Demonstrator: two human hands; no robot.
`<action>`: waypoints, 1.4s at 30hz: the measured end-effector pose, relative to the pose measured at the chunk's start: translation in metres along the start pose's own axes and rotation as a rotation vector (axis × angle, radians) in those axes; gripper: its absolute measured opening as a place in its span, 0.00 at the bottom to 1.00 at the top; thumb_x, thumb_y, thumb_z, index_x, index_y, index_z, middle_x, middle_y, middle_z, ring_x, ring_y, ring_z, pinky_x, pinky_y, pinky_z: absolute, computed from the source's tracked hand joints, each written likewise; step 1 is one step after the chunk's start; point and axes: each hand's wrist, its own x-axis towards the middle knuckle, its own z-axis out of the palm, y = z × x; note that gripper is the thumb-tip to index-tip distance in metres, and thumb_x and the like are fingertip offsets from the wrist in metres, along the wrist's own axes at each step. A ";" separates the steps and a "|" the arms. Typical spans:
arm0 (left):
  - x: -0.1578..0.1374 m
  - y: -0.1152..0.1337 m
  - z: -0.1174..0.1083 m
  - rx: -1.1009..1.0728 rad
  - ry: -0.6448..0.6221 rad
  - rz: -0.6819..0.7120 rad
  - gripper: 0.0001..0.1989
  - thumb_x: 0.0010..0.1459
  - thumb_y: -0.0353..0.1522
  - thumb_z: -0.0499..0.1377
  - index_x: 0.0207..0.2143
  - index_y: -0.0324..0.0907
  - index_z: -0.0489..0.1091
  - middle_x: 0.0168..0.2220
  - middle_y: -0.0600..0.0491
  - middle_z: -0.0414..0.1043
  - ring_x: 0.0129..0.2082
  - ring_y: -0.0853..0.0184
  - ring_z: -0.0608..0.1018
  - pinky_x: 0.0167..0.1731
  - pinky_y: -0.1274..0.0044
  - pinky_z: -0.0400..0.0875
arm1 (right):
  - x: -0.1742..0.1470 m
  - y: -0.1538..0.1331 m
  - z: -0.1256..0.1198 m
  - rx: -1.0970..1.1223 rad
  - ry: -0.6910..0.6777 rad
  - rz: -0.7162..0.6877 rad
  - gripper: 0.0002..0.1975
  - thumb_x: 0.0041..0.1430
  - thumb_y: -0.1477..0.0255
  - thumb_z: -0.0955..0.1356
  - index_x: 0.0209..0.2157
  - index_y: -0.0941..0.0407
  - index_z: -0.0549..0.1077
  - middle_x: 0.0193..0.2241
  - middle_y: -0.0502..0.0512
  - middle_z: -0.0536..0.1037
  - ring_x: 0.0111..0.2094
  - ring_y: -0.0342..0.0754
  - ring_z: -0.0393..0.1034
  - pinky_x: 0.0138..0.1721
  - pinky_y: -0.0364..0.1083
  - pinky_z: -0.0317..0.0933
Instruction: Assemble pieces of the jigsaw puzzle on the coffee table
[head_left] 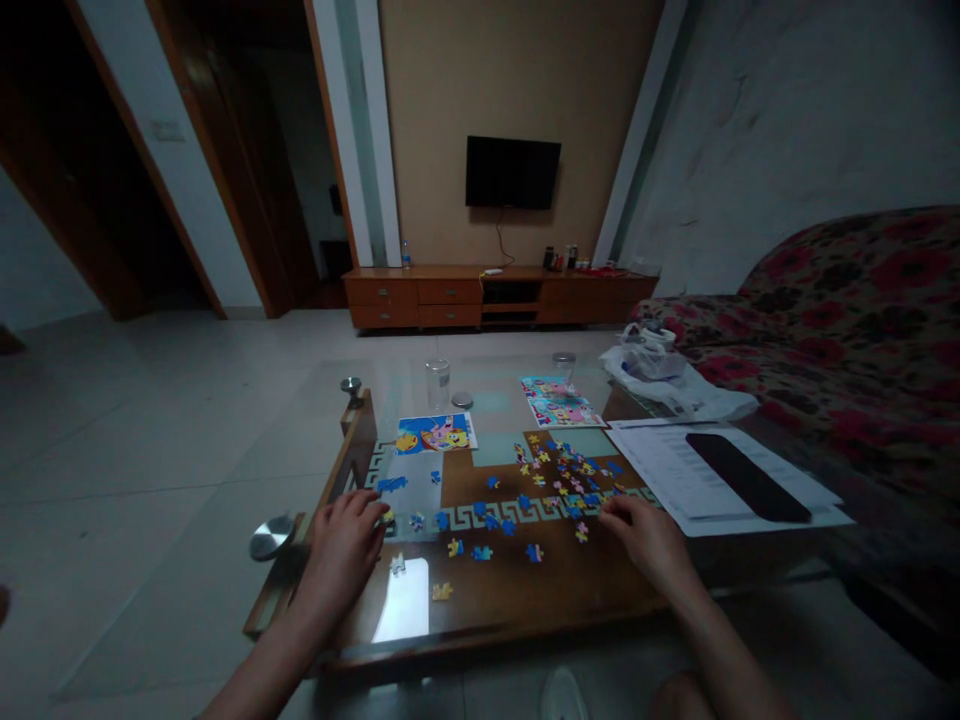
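My left hand (349,540) is over the left side of the glass table (480,620), its fingers loosely bent and apart. Its fingertips are beside a yellow puzzle piece (388,516), just below a short joined strip of blue pieces (391,484). My right hand (649,540) is at the right edge of the puzzle pile (574,465), thumb and fingers pinched together; whatever is between them is hidden. Loose pieces lie between the hands, among them a blue piece (508,527), a yellow-and-blue piece (455,548) and a tan piece (442,592). A cartoon picture card (435,434) lies beyond them.
A second picture card (562,403) lies farther back, near a clear jar (438,382) and a metal lid (463,400). On the right are paper sheets (652,470) with a black phone-like slab (746,478), and a plastic bag (675,385). Round metal fittings (271,537) are at the left.
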 end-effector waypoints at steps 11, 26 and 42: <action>-0.001 -0.002 0.023 -0.011 0.095 0.084 0.16 0.58 0.24 0.51 0.43 0.42 0.74 0.50 0.45 0.73 0.53 0.50 0.70 0.47 0.59 0.63 | 0.010 -0.039 0.016 0.554 0.028 -0.001 0.13 0.50 0.63 0.63 0.32 0.54 0.74 0.27 0.54 0.77 0.26 0.51 0.71 0.29 0.48 0.65; -0.002 -0.009 0.039 -0.001 0.153 0.127 0.15 0.60 0.26 0.49 0.43 0.43 0.74 0.51 0.45 0.73 0.53 0.51 0.70 0.47 0.59 0.62 | 0.013 -0.052 0.026 0.483 -0.005 -0.027 0.12 0.51 0.71 0.64 0.34 0.56 0.77 0.29 0.56 0.80 0.29 0.52 0.74 0.35 0.49 0.67; -0.002 -0.007 0.041 -0.052 0.113 0.110 0.15 0.59 0.27 0.51 0.43 0.44 0.75 0.51 0.45 0.73 0.53 0.50 0.70 0.47 0.58 0.61 | 0.005 -0.058 0.028 0.241 -0.089 -0.169 0.06 0.51 0.78 0.67 0.28 0.56 0.77 0.32 0.55 0.78 0.36 0.50 0.72 0.40 0.46 0.62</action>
